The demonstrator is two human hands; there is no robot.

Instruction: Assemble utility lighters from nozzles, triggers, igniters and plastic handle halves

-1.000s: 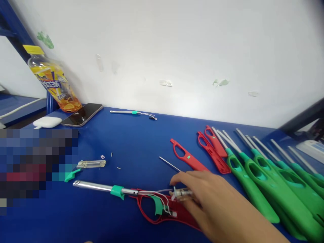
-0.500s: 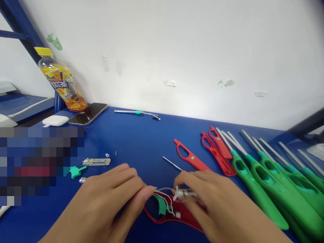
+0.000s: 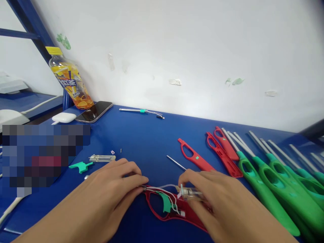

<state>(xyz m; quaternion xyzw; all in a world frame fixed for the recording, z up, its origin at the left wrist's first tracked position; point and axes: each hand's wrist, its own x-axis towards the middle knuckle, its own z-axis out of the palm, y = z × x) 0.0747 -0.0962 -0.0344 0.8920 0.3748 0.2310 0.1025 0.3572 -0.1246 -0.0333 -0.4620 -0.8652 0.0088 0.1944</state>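
A red open lighter shell [image 3: 162,217] lies between my hands, with a teal trigger piece [image 3: 165,202] and white wires [image 3: 174,202] in it. My left hand [image 3: 118,189] is closed, its thumb and fingers pinching the end of a metal tube [image 3: 144,187] at the shell's left tip; the rest of the tube is hidden. My right hand [image 3: 199,195] is wrapped round a clear fuel tank [image 3: 189,193] above the right part of the shell. A thin tube runs from the tank's left end toward my left hand.
Green lighters [image 3: 268,189] fill the right side. Red shells [image 3: 197,157] and a thin metal rod [image 3: 176,162] lie behind my right hand. At left are another clear tank [image 3: 102,158], a teal trigger [image 3: 81,166], a phone [image 3: 95,112] and a bottle [image 3: 72,81].
My left hand has shifted left and turned flatter, uncovering more of the shell's left end and a bit of metal tube. My right hand still holds the tank. The whole view has shifted slightly.
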